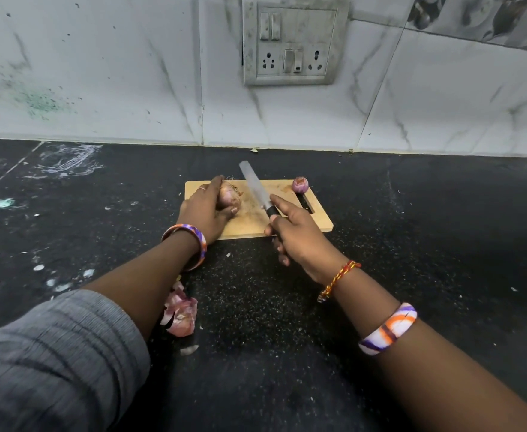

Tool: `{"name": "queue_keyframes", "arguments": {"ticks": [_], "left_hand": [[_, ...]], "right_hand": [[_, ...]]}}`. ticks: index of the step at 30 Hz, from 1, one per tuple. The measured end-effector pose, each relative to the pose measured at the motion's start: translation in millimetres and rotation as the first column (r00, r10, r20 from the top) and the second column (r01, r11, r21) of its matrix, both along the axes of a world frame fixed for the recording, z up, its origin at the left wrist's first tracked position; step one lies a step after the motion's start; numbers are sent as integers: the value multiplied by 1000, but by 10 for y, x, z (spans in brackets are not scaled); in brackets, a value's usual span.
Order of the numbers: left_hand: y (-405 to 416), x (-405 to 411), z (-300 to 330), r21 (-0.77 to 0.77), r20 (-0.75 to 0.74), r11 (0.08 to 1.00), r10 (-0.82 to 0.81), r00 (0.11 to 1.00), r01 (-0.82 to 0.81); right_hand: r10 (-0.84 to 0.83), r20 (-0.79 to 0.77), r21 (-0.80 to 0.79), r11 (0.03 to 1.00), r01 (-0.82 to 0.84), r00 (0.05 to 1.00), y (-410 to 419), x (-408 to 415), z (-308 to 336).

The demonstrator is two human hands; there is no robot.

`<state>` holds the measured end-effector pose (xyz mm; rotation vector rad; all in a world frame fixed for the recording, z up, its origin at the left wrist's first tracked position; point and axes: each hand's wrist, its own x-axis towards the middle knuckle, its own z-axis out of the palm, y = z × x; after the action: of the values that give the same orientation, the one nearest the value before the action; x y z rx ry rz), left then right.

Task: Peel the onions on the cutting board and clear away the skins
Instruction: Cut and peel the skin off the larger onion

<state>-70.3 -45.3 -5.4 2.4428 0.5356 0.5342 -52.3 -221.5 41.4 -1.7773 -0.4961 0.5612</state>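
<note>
No legible text, label, brand, number or sign appears on any surface in view. The switch and socket plate (pixel 294 42) on the wall, above and beyond both grips, carries no readable marking. The knife (pixel 256 190) blade, extending up and left from the right hand (pixel 299 238), shows no discernible stamp. The cutting board (pixel 287 226) under both hands bears no print. The bangles carry colour patterns only.
</note>
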Motion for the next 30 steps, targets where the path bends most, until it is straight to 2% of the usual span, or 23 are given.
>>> {"name": "queue_keyframes", "arguments": {"ticks": [3,8,15,24,30], "left_hand": [[-21,1,8,57,-6,998,-18,1000,18],[-24,42,-3,97,-20,994,-39,999,41],[44,131,19,62,-85,994,-83,993,88],[80,203,16,108,-131,986,-112,985,126],[107,244,19,84,-128,985,-142,982,153]], "right_hand": [[49,154,-77,996,-37,987,36,-80,-23],[58,293,-178,984,-5,954,53,-94,-112],[75,353,-197,980,-4,933,44,-38,-162],[86,402,-230,973,9,912,-16,-73,-97],[185,505,-344,939,1,843,-23,-103,-71]]}}
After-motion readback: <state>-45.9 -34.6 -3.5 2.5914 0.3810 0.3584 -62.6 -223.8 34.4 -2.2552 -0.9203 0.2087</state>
